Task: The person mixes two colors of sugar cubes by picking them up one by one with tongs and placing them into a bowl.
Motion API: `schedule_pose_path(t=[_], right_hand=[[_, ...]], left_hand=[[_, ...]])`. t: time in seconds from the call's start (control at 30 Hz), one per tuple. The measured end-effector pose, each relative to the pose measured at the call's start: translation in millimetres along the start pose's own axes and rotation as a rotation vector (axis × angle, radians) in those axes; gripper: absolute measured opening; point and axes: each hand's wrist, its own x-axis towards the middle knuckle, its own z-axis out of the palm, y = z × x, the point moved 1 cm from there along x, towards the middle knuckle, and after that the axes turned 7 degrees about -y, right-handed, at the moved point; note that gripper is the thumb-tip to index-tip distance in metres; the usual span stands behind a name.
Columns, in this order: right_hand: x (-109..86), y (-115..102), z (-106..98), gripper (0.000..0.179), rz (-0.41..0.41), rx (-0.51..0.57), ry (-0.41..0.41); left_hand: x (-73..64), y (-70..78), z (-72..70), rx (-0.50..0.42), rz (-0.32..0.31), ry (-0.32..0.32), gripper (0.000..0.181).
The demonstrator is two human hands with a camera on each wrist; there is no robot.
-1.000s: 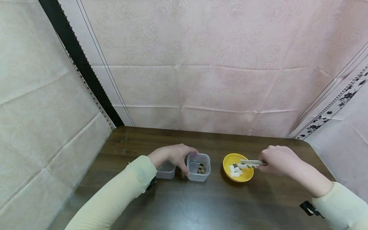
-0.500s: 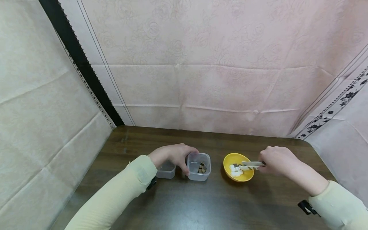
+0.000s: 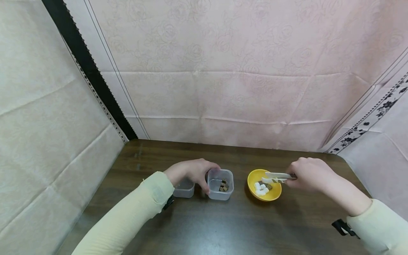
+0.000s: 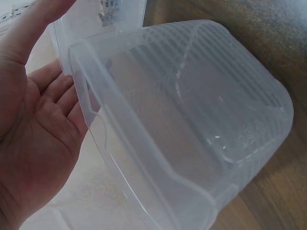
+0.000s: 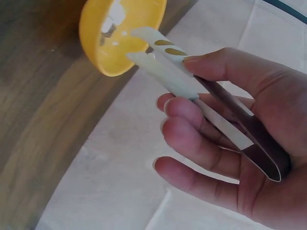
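My left hand [image 3: 194, 173] grips the left side of a clear plastic container [image 3: 227, 189], thumb at the front and fingers at the back. Several brown cubes [image 3: 224, 185] lie in it. In the left wrist view this container [image 4: 81, 24] shows at the top, beyond a second one. My right hand [image 3: 309, 173] holds small tongs [image 3: 275, 177] with pale tips and a metal, dark-ended handle. Their tips stand apart over the yellow bowl [image 3: 252, 193], with nothing seen between them. White cubes [image 3: 261, 191] and a few brown ones [image 3: 268, 186] lie in the bowl.
A second clear container [image 3: 184, 191] stands left of the gripped one, partly under my left wrist; no cubes show in it. All stand on a dark wooden table [image 3: 220, 226]. Pale patterned cloth [image 3: 204, 99] hangs behind and along both sides.
The tongs drew rightward in the bowl, then rose with their tips wider apart. Brown cubes at the bowl's right side are now easier to see. My left hand and the containers stayed put.
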Motion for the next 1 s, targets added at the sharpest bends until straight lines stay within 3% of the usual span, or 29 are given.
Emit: schedule_pose_path(t=[0.4, 0.83, 1.0], right_hand=[[7.1, -18.2, -20.8, 0.041, -0.089, 0.052, 0.096], [28.7, -46.3, -30.0, 0.030, -0.175, 0.078, 0.074], [37.9, -56.9, -31.2, 0.034, -0.193, 0.076, 0.065]], left_hand=[[0.6, -1.2, -0.2, -0.001, 0.007, -0.002, 0.087], [2.3, -1.5, 1.4, 0.019, 0.002, 0.010, 0.087], [1.9, -0.7, 1.2, 0.016, 0.005, 0.012, 0.086]])
